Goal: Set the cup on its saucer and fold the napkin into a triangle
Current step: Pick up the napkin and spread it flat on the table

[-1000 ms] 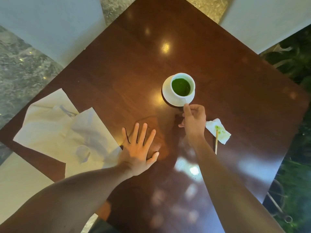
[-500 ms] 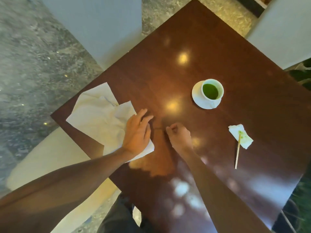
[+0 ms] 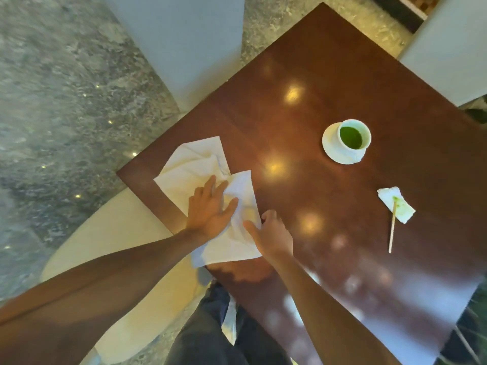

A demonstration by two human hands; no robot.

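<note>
A white cup (image 3: pixel 353 139) of green drink stands on its white saucer (image 3: pixel 330 148) at the far right of the dark wooden table (image 3: pixel 303 75). A crumpled white cloth napkin (image 3: pixel 195 164) lies near the table's left corner, its near end hanging slightly over the edge. My left hand (image 3: pixel 209 209) presses flat on the napkin's middle with fingers spread. My right hand (image 3: pixel 272 233) pinches the napkin's right edge between thumb and fingers.
A small white paper tissue (image 3: pixel 396 204) stained green lies to the right with a thin wooden stick (image 3: pixel 392 227) resting on it. Pale chairs (image 3: pixel 184 35) stand around the table. A cream seat (image 3: pixel 118 233) is below the left corner.
My right hand left the cup and moved left to the napkin's edge. My left hand slid onto the napkin. The view shifted left.
</note>
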